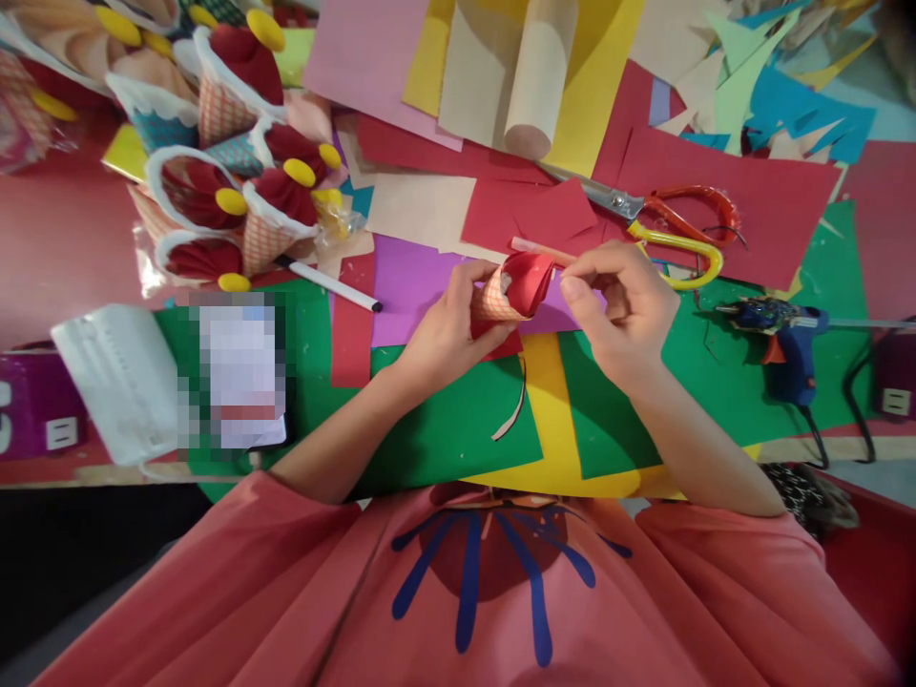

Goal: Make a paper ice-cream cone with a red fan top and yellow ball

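My left hand point(450, 329) is closed around a small paper cone point(511, 294), patterned on the outside with folded red paper inside. My right hand point(622, 305) pinches the cone's red rim from the right. Both hands hover over green point(444, 420), yellow point(554, 429) and purple point(407, 286) paper sheets. A thin curved paper strip point(516, 405) lies just below the hands.
Several finished paper cones with red fans and yellow dots point(243, 191) sit at the upper left. Scissors point(665, 224) and a blue glue gun point(780, 334) lie to the right. A black marker point(333, 284), a white mask point(121, 382) and a paper roll point(536, 86) are nearby.
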Available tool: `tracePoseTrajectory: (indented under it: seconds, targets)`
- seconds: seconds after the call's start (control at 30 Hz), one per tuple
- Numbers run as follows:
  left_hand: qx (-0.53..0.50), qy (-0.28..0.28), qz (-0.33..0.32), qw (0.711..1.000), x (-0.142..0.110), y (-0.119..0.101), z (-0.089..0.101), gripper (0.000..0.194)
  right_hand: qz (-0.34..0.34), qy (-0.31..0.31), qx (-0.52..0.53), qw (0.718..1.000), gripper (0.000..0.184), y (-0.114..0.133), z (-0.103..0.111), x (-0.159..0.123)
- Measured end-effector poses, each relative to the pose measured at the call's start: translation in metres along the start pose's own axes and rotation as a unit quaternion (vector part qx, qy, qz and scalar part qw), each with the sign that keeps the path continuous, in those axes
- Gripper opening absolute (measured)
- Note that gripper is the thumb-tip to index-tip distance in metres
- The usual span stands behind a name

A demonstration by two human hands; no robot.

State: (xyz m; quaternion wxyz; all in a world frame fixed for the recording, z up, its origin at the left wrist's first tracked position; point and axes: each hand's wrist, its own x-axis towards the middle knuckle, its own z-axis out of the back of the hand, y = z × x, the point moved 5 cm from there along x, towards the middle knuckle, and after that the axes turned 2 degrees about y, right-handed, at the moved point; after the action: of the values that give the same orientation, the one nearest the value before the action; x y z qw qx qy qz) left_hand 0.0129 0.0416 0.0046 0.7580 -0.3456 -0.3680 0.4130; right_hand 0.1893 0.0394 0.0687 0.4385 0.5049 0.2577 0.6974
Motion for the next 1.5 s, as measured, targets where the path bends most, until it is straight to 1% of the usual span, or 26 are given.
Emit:
tracePoseTrajectory:
  seconds: [0.07,0.17,0.27,0.43,0.6,0.7,0.87,1.1,1.3,1.5]
  targets:
    - [-0.019,-0.004,0.012,1.000,0.000,0.002,-0.001,0.049,0.003,0.032,-0.014,0.999,0.016,0.004,-0.003,-0.001]
    - [-0.044,-0.016,0.001,0.999,0.001,0.000,0.000,0.052,-0.025,0.085,-0.024,0.996,0.019,0.005,-0.008,-0.002]
    - [-0.050,-0.022,-0.003,0.998,0.002,0.001,0.001,0.055,-0.048,0.100,-0.025,0.993,0.018,0.003,-0.011,0.000]
    - [-0.034,-0.010,0.018,0.999,0.001,0.005,-0.001,0.060,-0.077,0.116,-0.019,0.990,0.016,-0.001,-0.015,0.000]
    - [-0.016,0.021,0.003,1.000,0.000,0.001,0.001,0.065,-0.090,0.114,-0.010,0.989,0.014,-0.001,-0.016,-0.001]
    - [-0.015,0.036,-0.013,0.999,0.001,-0.002,0.001,0.063,-0.092,0.107,-0.003,0.990,0.014,0.000,-0.016,-0.001]
    - [0.014,0.045,-0.008,0.999,0.001,0.000,0.000,0.060,-0.107,0.105,0.006,0.989,0.016,-0.001,-0.018,-0.004]
    - [0.040,0.051,0.004,0.998,0.000,0.004,-0.001,0.059,-0.134,0.110,0.058,0.983,0.019,-0.003,-0.022,-0.007]
    - [0.061,0.035,0.010,0.997,-0.001,0.004,-0.001,0.058,-0.181,0.107,0.116,0.971,0.029,-0.004,-0.026,-0.007]
    - [0.060,0.026,0.011,0.998,-0.002,0.005,0.000,0.058,-0.218,0.097,0.168,0.956,0.039,-0.006,-0.030,-0.009]
